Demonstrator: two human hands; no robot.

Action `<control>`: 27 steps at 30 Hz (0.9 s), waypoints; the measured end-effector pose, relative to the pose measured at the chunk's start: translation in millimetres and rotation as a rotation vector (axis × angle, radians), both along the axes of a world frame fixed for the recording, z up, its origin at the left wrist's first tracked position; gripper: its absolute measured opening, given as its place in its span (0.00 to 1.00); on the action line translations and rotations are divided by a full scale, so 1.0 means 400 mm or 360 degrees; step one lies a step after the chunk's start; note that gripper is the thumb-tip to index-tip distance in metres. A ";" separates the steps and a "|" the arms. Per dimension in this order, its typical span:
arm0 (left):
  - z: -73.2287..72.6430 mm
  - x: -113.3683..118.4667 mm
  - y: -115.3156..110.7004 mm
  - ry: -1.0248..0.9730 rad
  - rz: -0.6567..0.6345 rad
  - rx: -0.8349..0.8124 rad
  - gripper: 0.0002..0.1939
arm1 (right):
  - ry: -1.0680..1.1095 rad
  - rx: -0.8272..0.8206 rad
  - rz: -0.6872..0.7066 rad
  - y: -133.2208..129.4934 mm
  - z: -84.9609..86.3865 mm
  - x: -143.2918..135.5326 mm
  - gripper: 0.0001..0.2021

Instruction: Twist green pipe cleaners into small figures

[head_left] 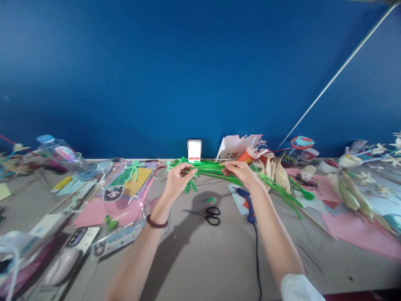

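Note:
Side by side over the table, both my hands are at a bundle of long green pipe cleaners (210, 168). My left hand (179, 180) pinches the left part of the strands between thumb and fingertips. The right part is between the fingers of my right hand (242, 172); how many strands each hand grips cannot be made out. Green ends hang below my left hand. More green stems run to the right behind my right forearm. Black-handled scissors (209, 215) lie on the table below my hands, near a small green scrap (211, 200).
Beside my right forearm lies a blue glue gun (249, 205) with its cord running forward. A lit phone (194, 150) leans against the blue wall. At left are a plastic bottle (59, 148), pink paper (106, 213) and another phone (84, 238); dried husks (351, 194) lie at right.

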State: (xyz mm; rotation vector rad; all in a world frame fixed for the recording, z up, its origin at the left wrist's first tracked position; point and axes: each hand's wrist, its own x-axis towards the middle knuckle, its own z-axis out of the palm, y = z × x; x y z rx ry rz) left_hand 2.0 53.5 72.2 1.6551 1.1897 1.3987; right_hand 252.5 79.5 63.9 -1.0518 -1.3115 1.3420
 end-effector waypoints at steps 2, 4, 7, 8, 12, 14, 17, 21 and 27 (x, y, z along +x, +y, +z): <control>0.000 -0.001 0.008 -0.0345 -0.0022 -0.0180 0.14 | -0.0035 -0.0045 0.0044 0.001 -0.004 -0.008 0.18; -0.004 -0.001 0.016 -0.0643 0.0003 -0.0288 0.14 | -0.0111 -0.0072 0.0117 0.000 -0.006 -0.021 0.17; -0.014 0.003 0.025 -0.0993 0.0109 -0.0398 0.15 | -0.0257 -0.0071 0.0297 -0.006 -0.011 -0.050 0.16; -0.018 0.006 0.026 -0.1077 0.0138 -0.0432 0.15 | -0.0301 -0.0060 0.0359 -0.009 -0.014 -0.061 0.15; -0.027 0.021 0.020 -0.1155 0.0137 -0.0535 0.16 | -0.0482 -0.0005 0.0535 -0.025 -0.023 -0.108 0.13; -0.028 0.026 0.017 -0.1121 0.0120 -0.0556 0.16 | -0.0580 0.0013 0.0597 -0.036 -0.022 -0.125 0.13; -0.029 0.026 0.017 -0.1037 0.0112 -0.0532 0.15 | -0.0820 0.0123 0.0702 -0.041 -0.021 -0.129 0.14; -0.038 0.021 0.025 -0.0915 0.0026 -0.0402 0.15 | -0.1238 0.0418 0.0384 -0.005 -0.052 -0.084 0.12; -0.049 0.030 0.026 -0.0788 -0.0125 -0.0456 0.17 | -0.1846 0.0423 -0.0230 0.057 -0.107 0.002 0.11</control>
